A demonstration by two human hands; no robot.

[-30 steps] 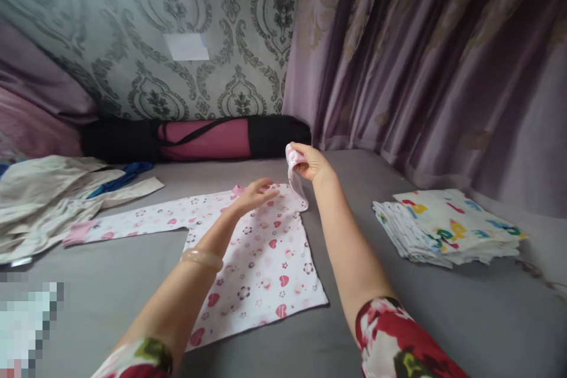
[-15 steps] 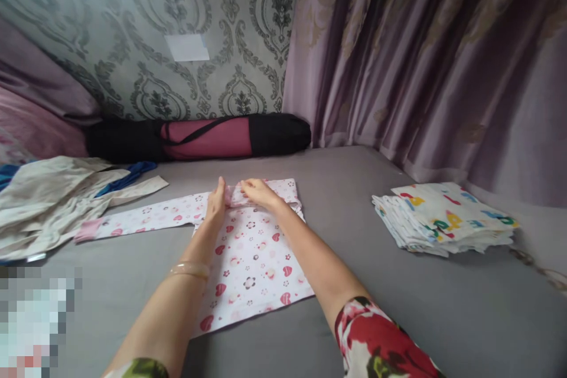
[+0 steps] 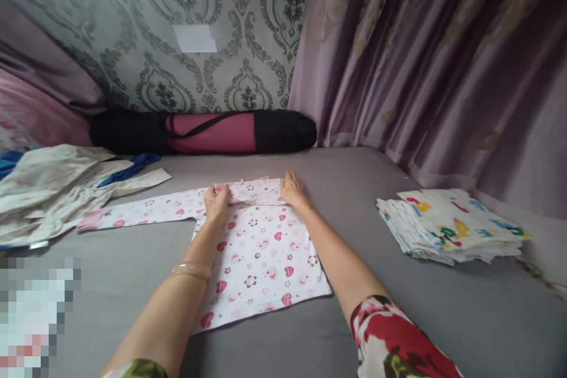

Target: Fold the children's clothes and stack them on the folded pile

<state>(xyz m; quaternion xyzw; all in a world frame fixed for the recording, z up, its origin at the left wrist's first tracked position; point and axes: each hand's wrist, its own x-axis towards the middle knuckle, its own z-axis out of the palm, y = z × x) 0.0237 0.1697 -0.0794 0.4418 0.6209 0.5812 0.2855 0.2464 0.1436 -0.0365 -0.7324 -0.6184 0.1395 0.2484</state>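
Note:
A small white long-sleeved shirt (image 3: 266, 254) with pink hearts and flowers lies spread flat. Its left sleeve reaches out sideways and ends in a pink cuff, while the right sleeve is folded in across the chest. My left hand (image 3: 217, 203) is closed at the cuff end of that folded sleeve, pinching the fabric. At the shoulder fold on the right, my right hand (image 3: 293, 190) rests on the cloth with its fingers stretched out. The collar shows only as a bit of pink behind the folded sleeve.
Stacked folded cloths (image 3: 460, 224) with colourful prints sit on the right of the grey bed sheet (image 3: 354, 177). Rumpled pale clothes (image 3: 57, 189) lie at the left. A black and maroon long bag (image 3: 212, 133) lies along the wall, beside purple curtains (image 3: 390, 59).
My right hand has slid right along the folded sleeve to the shoulder edge, leaving the sleeve flatter. My left hand has stayed near the cuff, its fingers now curled. The view has shifted slightly.

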